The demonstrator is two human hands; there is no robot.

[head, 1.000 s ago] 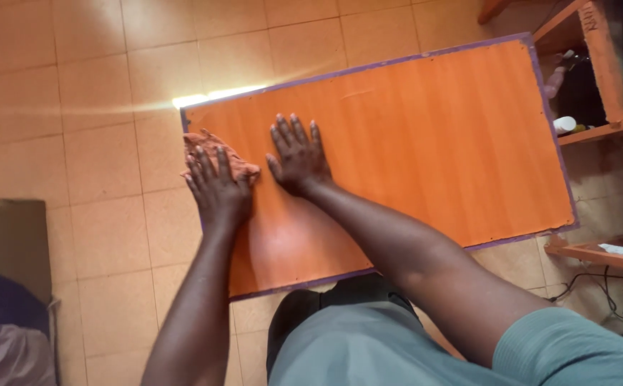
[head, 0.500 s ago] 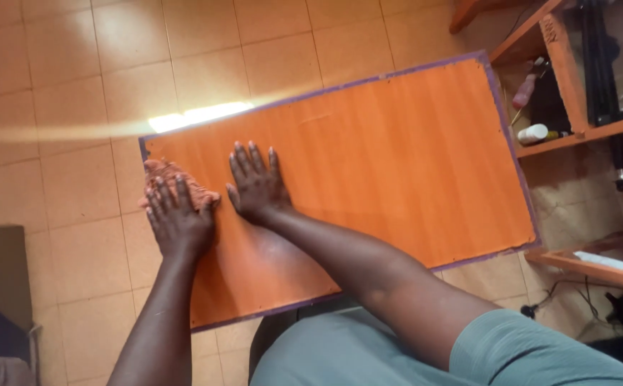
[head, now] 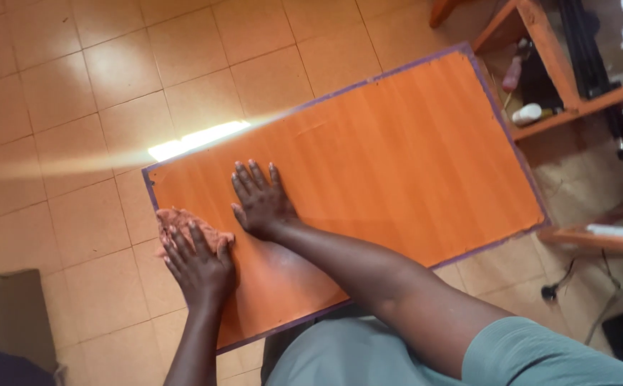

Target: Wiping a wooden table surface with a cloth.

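Tabletop: flat orange wood-grain laminate tabletop (head: pixel 397 164) with a thin dark purple edge band lay level over the pale square-tiled floor (head: pixel 75 93), filling the middle of the view.
Cloth: small crumpled orange-brown rag (head: pixel 183 225) sat on the tabletop at its near left edge, partly under the fingers.
Left hand: left hand (head: pixel 200 264) lay palm down over the cloth, fingers spread and pressing it to the board, gripping nothing else.
Right hand: right hand (head: pixel 261 204) rested flat and empty on the bare laminate just beside the cloth, fingers fanned and pointing away from the body.
Pose: both forearms reached forward from the grey-green clothed torso (head: pixel 397 357); the two hands were near each other but apart, the right arm crossing in at a slant.
Doing it well: wiping probably went best with the palm kept flat on the cloth, steady overlapping strokes along the grain, and the free hand bracing the board (a judgement only).
Surroundings: orange wooden shelf unit (head: pixel 562 71) stood at the right, holding a small white bottle (head: pixel 527 113).
Light: bright sun streak (head: pixel 197 139) crossed the floor by the tabletop's far edge.
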